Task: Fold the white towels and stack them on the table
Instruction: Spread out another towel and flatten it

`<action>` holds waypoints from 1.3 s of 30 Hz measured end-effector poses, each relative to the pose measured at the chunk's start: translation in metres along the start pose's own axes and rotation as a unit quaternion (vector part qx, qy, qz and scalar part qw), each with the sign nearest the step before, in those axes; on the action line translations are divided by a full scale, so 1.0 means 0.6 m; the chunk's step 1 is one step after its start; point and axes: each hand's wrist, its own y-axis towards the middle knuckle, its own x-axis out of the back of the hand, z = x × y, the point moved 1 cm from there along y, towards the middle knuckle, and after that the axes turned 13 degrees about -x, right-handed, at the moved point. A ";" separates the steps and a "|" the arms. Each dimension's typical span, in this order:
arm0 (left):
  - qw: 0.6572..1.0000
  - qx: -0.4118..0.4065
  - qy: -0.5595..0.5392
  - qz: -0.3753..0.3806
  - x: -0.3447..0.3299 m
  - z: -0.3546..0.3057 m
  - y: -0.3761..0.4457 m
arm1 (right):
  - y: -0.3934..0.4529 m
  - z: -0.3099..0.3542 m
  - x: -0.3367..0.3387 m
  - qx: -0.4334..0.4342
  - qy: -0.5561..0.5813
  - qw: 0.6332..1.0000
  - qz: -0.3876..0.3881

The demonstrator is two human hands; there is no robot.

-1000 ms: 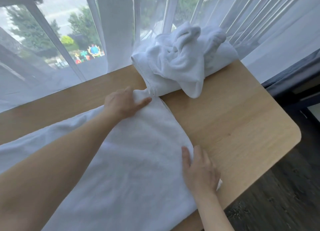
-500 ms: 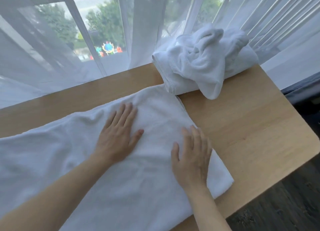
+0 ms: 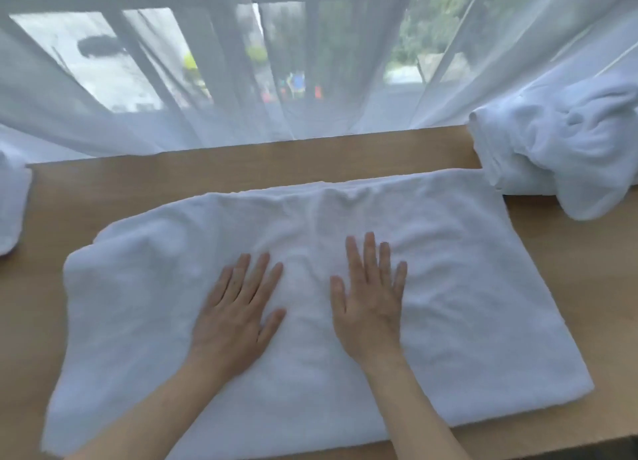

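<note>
The white towel [image 3: 431, 269] lies spread on the wooden surface [image 3: 241, 169]; both the left hand [image 3: 234, 318] and right hand [image 3: 371, 304] press it flat, fingers straight and slightly apart; it looks soft, limp, light; best pinched at corners.

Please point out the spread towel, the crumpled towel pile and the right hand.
spread towel [image 3: 483, 287], head view, bare cloth right of the hands.
crumpled towel pile [image 3: 559, 155], head view, middle of the bundle.
right hand [image 3: 371, 307], head view, back of the hand.
</note>
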 end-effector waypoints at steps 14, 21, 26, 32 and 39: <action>0.867 0.384 -0.259 -0.183 0.065 0.264 -0.163 | -0.212 0.220 -0.103 0.109 -0.025 0.991 0.070; 0.534 0.471 -0.702 -0.017 0.104 0.326 -0.129 | -0.291 0.327 -0.151 0.153 -0.006 0.983 0.103; 0.513 0.327 -0.790 0.072 0.108 0.329 -0.126 | -0.272 0.333 -0.148 0.150 0.011 0.985 0.091; 0.481 0.220 -0.849 0.021 0.124 0.321 -0.121 | -0.271 0.327 -0.147 0.143 0.011 0.987 0.073; 0.583 0.265 -0.721 -0.265 0.124 0.355 -0.112 | -0.271 0.320 -0.160 0.159 -0.029 0.984 0.080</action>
